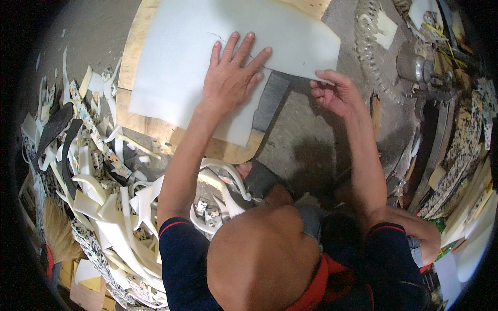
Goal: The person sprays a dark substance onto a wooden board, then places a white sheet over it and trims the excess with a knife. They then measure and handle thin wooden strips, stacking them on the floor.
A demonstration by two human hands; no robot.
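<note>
A large white foam sheet [171, 67] lies over a pale wooden board [148, 127] on the floor in front of me. My left hand [231, 75] rests flat on the sheet, fingers spread, beside a short dark mark or slit. At the sheet's right corner, my right hand [340, 93] pinches the edge between thumb and fingers, out past the board. A notch is cut from the sheet's near right side. Through it shows a dark grey flat piece [271, 101] on the board. How far that piece runs beneath the foam is hidden.
Foam offcuts [104, 207] heap up on my left, with broom bristles [59, 230] beside them. To the right lie a clear coiled hose [365, 44], a wooden-handled tool [374, 108], a round metal part [410, 66] and stacked speckled foam [454, 155].
</note>
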